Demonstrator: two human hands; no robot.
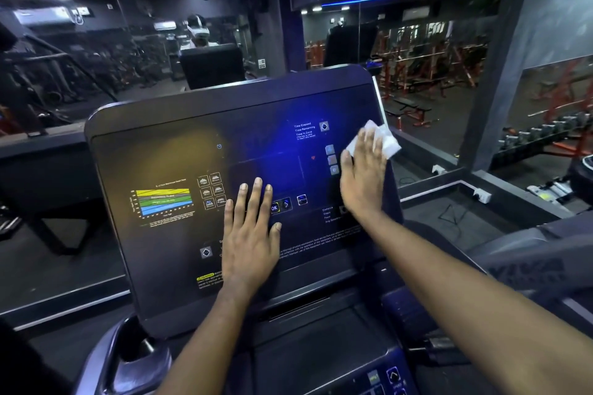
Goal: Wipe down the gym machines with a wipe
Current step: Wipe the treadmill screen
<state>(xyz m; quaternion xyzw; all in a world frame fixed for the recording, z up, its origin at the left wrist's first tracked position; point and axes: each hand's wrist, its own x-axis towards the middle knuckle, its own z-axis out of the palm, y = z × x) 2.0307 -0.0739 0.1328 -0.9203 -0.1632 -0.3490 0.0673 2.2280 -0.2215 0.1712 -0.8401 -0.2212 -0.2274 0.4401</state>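
Wipe (390,142), white, at right edge of treadmill console (167,151), centre right of frame, one corner past that edge. Pressed flat under right hand (362,176), fingers straight, not curled round it. Left hand (250,234) flat on panel, centre frame, fingers spread, holding nothing. Bare panel open toward left edge. Cup holder (139,351), lower left: contents too dark to tell.

We pressed the white wipe (382,139) flat against the console panel (179,151) near its right edge with our right hand (364,176). Our left hand (252,231) lay open-fingered on the panel's middle.
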